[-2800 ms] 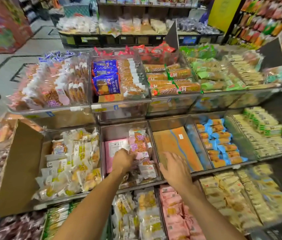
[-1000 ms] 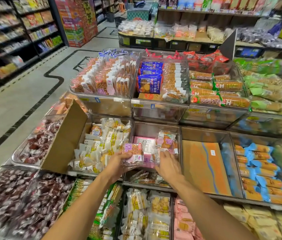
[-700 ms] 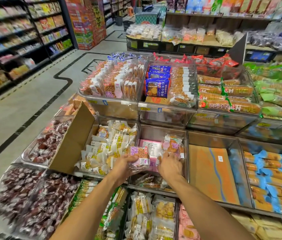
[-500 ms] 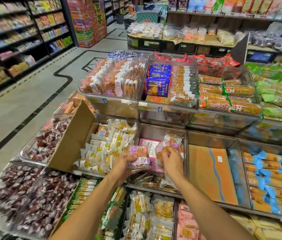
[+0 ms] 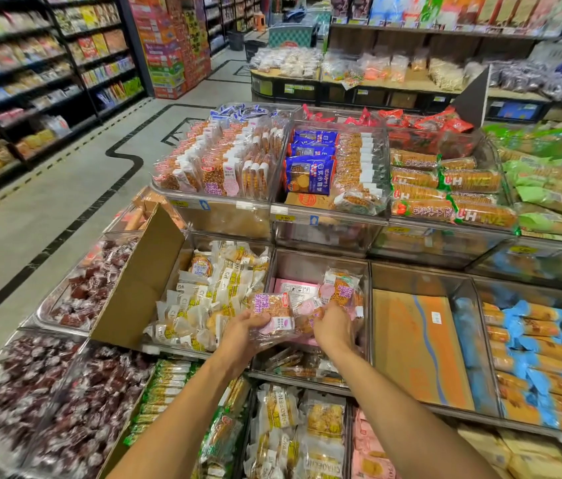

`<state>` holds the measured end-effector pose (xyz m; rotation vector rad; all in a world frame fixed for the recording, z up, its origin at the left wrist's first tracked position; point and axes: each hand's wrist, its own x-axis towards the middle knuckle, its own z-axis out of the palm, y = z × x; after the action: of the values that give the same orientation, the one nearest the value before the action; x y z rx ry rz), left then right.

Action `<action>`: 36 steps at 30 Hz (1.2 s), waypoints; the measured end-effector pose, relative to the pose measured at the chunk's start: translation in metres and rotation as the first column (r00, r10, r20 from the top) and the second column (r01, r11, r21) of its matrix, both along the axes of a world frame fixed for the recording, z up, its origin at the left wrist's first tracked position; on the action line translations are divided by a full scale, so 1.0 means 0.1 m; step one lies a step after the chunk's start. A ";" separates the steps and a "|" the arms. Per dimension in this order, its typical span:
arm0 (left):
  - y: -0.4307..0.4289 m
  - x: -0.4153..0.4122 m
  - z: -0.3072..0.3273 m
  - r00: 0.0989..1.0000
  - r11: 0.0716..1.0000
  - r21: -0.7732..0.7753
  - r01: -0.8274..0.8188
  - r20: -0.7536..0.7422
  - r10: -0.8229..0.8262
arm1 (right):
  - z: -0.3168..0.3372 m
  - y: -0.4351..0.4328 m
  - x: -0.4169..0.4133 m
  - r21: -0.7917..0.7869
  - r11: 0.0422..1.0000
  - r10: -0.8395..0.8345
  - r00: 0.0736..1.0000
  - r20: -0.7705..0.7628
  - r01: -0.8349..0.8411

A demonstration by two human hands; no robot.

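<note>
I stand at a tiered snack display in a shop. My left hand (image 5: 239, 331) grips a clear snack packet with a purple-and-pink label (image 5: 272, 311) over the middle clear bin (image 5: 321, 262). My right hand (image 5: 333, 324) holds other packets of the same kind (image 5: 341, 288) just to its right, its fingers hidden among the wrappers. A pink carton (image 5: 295, 290) lies at the bottom of that bin, with a few more packets near the bin's front.
A brown cardboard flap (image 5: 141, 281) leans left of a bin of yellow-white packets (image 5: 219, 295). An orange carton (image 5: 417, 344) fills the bin to the right. Upper bins hold matching pink-labelled packets (image 5: 224, 164) and blue biscuit packs (image 5: 310, 167). Dark wrapped sweets (image 5: 65, 402) lie lower left.
My left hand took a packet from the middle bin and keeps it raised. My right hand moved left from the orange carton bin and gathered more packets beside it. My view turned left.
</note>
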<state>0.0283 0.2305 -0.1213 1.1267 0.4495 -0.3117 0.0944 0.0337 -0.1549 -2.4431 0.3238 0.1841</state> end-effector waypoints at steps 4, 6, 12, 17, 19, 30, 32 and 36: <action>-0.02 -0.03 0.03 1.000 0.999 0.031 -0.015 -0.004 0.015 | 0.12 -0.13 0.13 -0.349 0.930 0.202 0.955 0.215 -0.118; -0.03 -0.04 0.05 1.000 0.999 0.038 -0.027 0.002 0.027 | 0.18 -0.22 0.23 -0.431 0.886 0.272 0.943 0.191 -0.169; -0.07 -0.09 0.09 1.000 0.996 0.083 -0.018 0.016 0.016 | 0.16 -0.28 0.34 -0.536 0.817 0.346 0.924 0.162 -0.211; -0.08 -0.10 0.09 0.999 0.997 0.081 -0.005 0.033 0.002 | 0.27 -0.34 0.38 -0.505 0.829 0.361 0.920 0.152 -0.242; -0.08 -0.11 0.10 0.999 0.998 0.068 -0.011 0.034 0.009 | 0.32 -0.34 0.38 -0.538 0.823 0.328 0.926 0.188 -0.182; -0.12 -0.14 0.19 0.994 0.990 -0.092 -0.105 0.008 0.106 | 0.21 -0.16 0.27 0.183 0.955 0.238 0.971 0.010 -0.236; -0.11 -0.15 0.19 0.993 0.988 -0.099 -0.118 -0.006 0.118 | 0.04 -0.09 0.21 0.092 0.960 0.265 0.964 -0.013 -0.263; -0.03 -0.17 0.18 0.986 0.982 -0.094 -0.166 -0.014 0.165 | -0.22 -0.01 0.10 -0.133 0.958 0.253 0.967 -0.034 -0.256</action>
<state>0.0108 0.2274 -0.1032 0.9895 0.5254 -0.1891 0.1041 0.0331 -0.1765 -2.6152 0.0268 0.3027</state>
